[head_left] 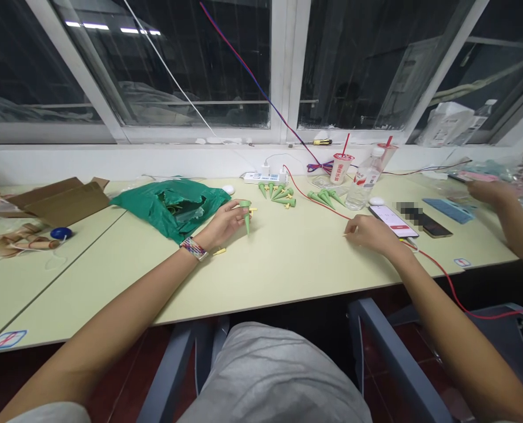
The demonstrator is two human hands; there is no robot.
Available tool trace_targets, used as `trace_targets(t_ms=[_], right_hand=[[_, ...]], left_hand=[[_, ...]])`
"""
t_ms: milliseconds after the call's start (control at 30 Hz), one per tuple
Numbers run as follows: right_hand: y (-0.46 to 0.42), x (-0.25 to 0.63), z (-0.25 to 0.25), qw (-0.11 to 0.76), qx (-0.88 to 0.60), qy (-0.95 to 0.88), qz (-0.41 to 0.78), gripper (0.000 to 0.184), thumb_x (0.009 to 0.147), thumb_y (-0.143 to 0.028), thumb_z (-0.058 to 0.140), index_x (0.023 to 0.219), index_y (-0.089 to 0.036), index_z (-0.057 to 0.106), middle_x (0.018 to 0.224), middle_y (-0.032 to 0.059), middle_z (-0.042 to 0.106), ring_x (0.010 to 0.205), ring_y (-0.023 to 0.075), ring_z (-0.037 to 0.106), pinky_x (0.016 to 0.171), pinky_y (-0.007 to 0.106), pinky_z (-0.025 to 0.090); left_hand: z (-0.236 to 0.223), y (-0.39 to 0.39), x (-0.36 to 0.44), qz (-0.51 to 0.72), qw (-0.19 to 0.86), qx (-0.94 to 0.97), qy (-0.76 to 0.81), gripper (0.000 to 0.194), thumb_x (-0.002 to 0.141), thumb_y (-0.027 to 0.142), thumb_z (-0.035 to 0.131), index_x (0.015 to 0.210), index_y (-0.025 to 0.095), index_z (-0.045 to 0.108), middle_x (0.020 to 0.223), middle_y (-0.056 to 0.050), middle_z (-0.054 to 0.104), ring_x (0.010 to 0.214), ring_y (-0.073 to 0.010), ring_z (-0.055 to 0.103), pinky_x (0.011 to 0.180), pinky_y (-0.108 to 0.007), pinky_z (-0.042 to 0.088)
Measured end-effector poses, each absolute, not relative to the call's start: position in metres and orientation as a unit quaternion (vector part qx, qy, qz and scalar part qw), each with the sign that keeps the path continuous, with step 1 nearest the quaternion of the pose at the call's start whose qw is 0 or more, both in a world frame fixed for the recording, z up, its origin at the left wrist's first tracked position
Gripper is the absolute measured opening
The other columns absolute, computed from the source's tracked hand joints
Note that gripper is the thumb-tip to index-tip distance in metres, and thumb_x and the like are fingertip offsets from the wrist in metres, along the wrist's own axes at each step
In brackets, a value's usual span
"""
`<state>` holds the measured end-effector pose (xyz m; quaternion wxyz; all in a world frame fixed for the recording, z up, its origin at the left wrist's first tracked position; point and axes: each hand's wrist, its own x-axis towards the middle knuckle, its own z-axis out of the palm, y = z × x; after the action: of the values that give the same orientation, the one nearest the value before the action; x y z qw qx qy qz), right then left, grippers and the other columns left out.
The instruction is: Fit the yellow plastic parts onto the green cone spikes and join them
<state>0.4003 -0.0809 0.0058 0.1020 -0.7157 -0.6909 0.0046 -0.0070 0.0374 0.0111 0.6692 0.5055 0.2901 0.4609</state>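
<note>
My left hand point(226, 223) is closed around a green plant watering spike point(246, 217), which points down and has a yellow valve on its side. A small yellow piece point(220, 251) lies on the table by that wrist. My right hand point(369, 234) is above the table at the right, left of a lit phone point(394, 221), with its fingers pinched. A tiny pale bit shows at the fingertips, too small to name. Behind the hands lie several green spikes point(283, 202) with yellow valves, and another group of green spikes point(325, 197) to their right.
A torn green plastic bag point(173, 205) lies left, near cardboard point(63, 200) and wooden toys point(19, 241). A power strip point(265, 177), cup point(341, 169) and water bottle point(362, 182) stand at the back. A red cable point(446, 282) crosses the right. Another person's hand point(493, 191) is far right.
</note>
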Motion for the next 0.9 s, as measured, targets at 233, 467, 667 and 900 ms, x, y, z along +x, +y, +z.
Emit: trace_targets(t_ms=[233, 467, 667, 900], right_hand=[[-0.046, 0.335, 0.019, 0.273, -0.573, -0.769, 0.078, 0.009, 0.086, -0.017, 0.065, 0.091, -0.020, 0.072, 0.092, 0.0051, 0.076, 0.082, 0.0194, 0.070, 0.072, 0.029, 0.047], [0.003, 0.230, 0.022, 0.392, -0.400, -0.823, 0.091, 0.007, 0.090, -0.016, 0.066, 0.091, -0.020, 0.072, 0.094, 0.0041, 0.071, 0.078, 0.0155, 0.067, 0.072, 0.028, 0.049], [0.009, 0.212, 0.008, 0.452, -0.359, -0.808, 0.113, 0.006, 0.090, -0.017, 0.067, 0.091, -0.021, 0.072, 0.091, 0.0032, 0.069, 0.079, 0.0164, 0.066, 0.073, 0.029, 0.053], [0.006, 0.220, -0.001, 0.467, -0.369, -0.798, 0.093, 0.007, 0.091, -0.017, 0.066, 0.093, -0.021, 0.071, 0.091, 0.0037, 0.068, 0.079, 0.0164, 0.066, 0.070, 0.029, 0.053]], left_hand=[[0.008, 0.036, -0.006, 0.454, 0.675, 0.510, 0.280, 0.038, 0.066, 0.022, 0.094, 0.096, 0.016, 0.071, 0.087, -0.001, 0.069, 0.081, -0.0163, 0.070, 0.084, -0.033, 0.053], [0.009, 0.032, -0.006, 0.452, 0.667, 0.526, 0.273, 0.036, 0.068, 0.023, 0.094, 0.097, 0.016, 0.073, 0.086, -0.001, 0.068, 0.082, -0.0152, 0.067, 0.085, -0.033, 0.053], [0.006, 0.032, -0.007, 0.448, 0.673, 0.525, 0.266, 0.032, 0.071, 0.023, 0.093, 0.096, 0.017, 0.074, 0.092, -0.004, 0.070, 0.086, -0.0160, 0.066, 0.086, -0.032, 0.053], [0.000, 0.035, -0.007, 0.444, 0.671, 0.531, 0.265, 0.034, 0.069, 0.023, 0.094, 0.097, 0.017, 0.076, 0.090, -0.002, 0.069, 0.085, -0.0151, 0.066, 0.085, -0.030, 0.054]])
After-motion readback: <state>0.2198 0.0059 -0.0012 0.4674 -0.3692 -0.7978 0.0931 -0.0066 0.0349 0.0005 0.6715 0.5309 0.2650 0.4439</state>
